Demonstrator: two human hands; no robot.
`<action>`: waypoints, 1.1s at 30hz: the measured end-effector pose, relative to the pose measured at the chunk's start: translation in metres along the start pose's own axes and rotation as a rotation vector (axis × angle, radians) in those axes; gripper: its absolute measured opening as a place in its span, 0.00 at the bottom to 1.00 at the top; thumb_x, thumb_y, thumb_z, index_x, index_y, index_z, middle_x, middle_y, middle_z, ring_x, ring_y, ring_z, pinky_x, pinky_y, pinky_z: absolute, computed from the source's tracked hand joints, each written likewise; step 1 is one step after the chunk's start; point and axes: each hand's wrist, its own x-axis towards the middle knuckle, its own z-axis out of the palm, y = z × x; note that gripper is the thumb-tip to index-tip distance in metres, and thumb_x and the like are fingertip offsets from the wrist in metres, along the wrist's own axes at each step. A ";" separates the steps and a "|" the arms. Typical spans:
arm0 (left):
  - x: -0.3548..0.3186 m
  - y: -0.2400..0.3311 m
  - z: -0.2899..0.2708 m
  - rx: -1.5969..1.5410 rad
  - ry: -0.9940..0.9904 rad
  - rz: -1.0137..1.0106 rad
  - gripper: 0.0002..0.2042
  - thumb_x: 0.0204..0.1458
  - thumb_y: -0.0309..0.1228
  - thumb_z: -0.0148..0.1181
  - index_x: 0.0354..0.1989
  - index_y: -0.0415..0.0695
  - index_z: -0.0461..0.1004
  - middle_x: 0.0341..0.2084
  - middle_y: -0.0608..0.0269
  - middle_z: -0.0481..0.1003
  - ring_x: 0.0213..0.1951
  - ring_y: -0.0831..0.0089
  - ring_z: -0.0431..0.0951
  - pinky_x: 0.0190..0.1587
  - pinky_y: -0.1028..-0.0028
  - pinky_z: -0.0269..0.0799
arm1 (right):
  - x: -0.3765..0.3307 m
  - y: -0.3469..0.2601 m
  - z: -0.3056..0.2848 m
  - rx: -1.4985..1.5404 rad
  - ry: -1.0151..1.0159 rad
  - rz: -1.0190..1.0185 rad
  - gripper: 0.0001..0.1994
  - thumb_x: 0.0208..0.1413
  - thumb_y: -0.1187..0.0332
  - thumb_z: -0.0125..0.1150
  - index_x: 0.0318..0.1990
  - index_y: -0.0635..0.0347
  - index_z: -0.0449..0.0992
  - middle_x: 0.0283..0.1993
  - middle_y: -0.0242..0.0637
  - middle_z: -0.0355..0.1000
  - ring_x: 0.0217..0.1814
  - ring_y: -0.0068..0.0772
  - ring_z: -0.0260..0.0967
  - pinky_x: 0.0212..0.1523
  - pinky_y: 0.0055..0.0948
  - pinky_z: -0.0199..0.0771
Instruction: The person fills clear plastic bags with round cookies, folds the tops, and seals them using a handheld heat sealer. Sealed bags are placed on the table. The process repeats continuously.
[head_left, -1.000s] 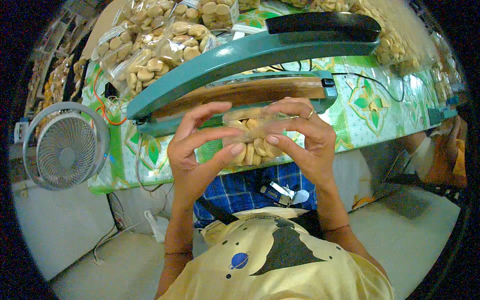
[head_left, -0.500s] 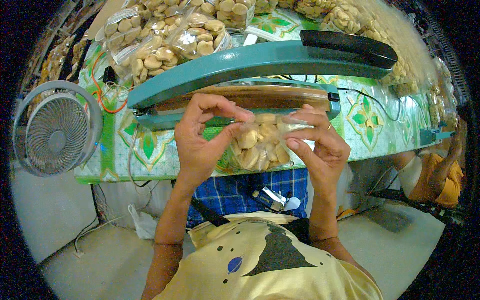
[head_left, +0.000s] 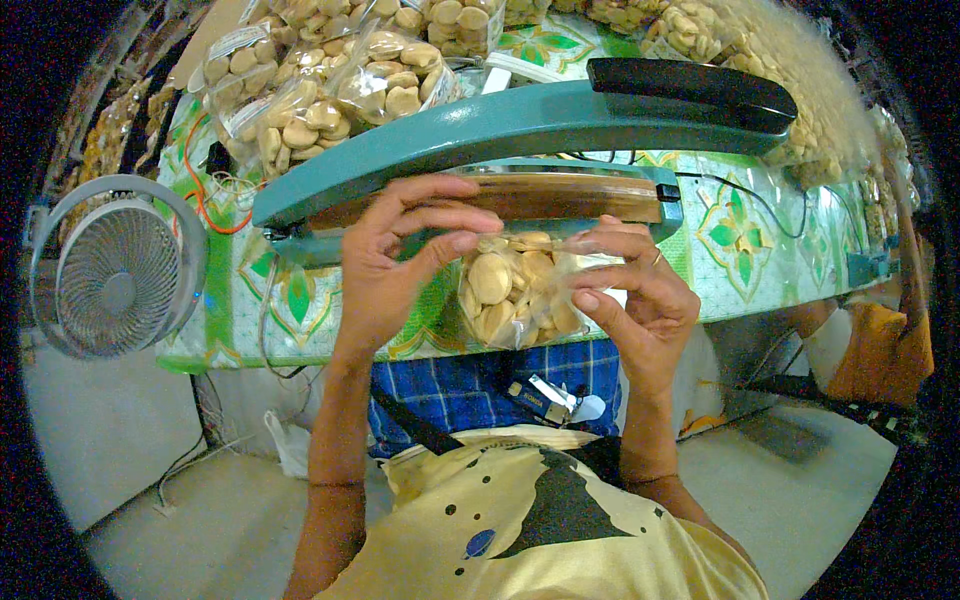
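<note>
A small clear bag of round, tan biscuits (head_left: 497,285) is held up in front of the teal bag sealer (head_left: 440,130). My right hand (head_left: 640,285) pinches its upper right side between thumb and fingers. At the bag's upper left corner is my left hand (head_left: 400,255), fingers stretched out, with a gap between thumb and fingertips; whether they touch the plastic is hard to see. The sealer's long arm, with its black handle (head_left: 695,97), is raised over the brown sealing strip (head_left: 560,197).
Filled biscuit bags (head_left: 320,100) pile up at the back left, and a large clear sack of biscuits (head_left: 790,90) stands back right. A grey fan (head_left: 118,275) sits at the left table end. Cables (head_left: 790,225) cross the patterned tablecloth (head_left: 735,250). Another person's orange sleeve (head_left: 868,345) shows right.
My left hand has loosened its pinch at the bag's corner and drawn slightly left, its fingers straightening. The bag has sunk slightly, still in my right hand.
</note>
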 end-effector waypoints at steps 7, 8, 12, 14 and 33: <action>-0.009 -0.025 0.006 0.077 0.057 0.210 0.09 0.47 0.17 0.62 0.37 0.38 0.75 0.38 0.55 0.78 0.40 0.66 0.81 0.46 0.71 0.76 | -0.001 0.002 -0.001 0.014 -0.001 0.009 0.06 0.42 0.75 0.68 0.30 0.63 0.81 0.41 0.46 0.77 0.49 0.41 0.71 0.62 0.47 0.57; -0.009 -0.024 0.006 0.070 0.036 0.254 0.08 0.46 0.17 0.63 0.35 0.39 0.75 0.39 0.55 0.78 0.41 0.66 0.81 0.47 0.69 0.75 | -0.001 0.002 -0.002 0.012 -0.003 0.013 0.06 0.42 0.74 0.68 0.30 0.63 0.81 0.42 0.46 0.77 0.49 0.41 0.71 0.62 0.47 0.57; -0.007 -0.006 0.002 0.378 -0.150 0.581 0.09 0.43 0.18 0.64 0.33 0.43 0.78 0.41 0.56 0.79 0.42 0.63 0.81 0.52 0.61 0.70 | -0.002 0.001 -0.005 -0.022 -0.026 -0.018 0.06 0.41 0.74 0.68 0.30 0.63 0.81 0.42 0.45 0.77 0.50 0.41 0.71 0.62 0.47 0.58; -0.017 0.007 0.004 0.502 -0.140 0.448 0.10 0.42 0.19 0.65 0.35 0.44 0.80 0.39 0.58 0.80 0.43 0.62 0.81 0.54 0.60 0.67 | -0.002 0.002 -0.004 -0.057 -0.043 -0.034 0.06 0.41 0.75 0.68 0.30 0.63 0.81 0.42 0.45 0.77 0.50 0.41 0.71 0.61 0.48 0.58; -0.027 0.007 0.017 0.507 -0.017 0.226 0.07 0.39 0.22 0.69 0.30 0.41 0.82 0.32 0.57 0.81 0.42 0.64 0.79 0.54 0.61 0.68 | 0.008 0.002 0.005 -0.020 -0.036 -0.050 0.07 0.39 0.75 0.71 0.29 0.59 0.83 0.35 0.36 0.79 0.44 0.36 0.73 0.61 0.47 0.59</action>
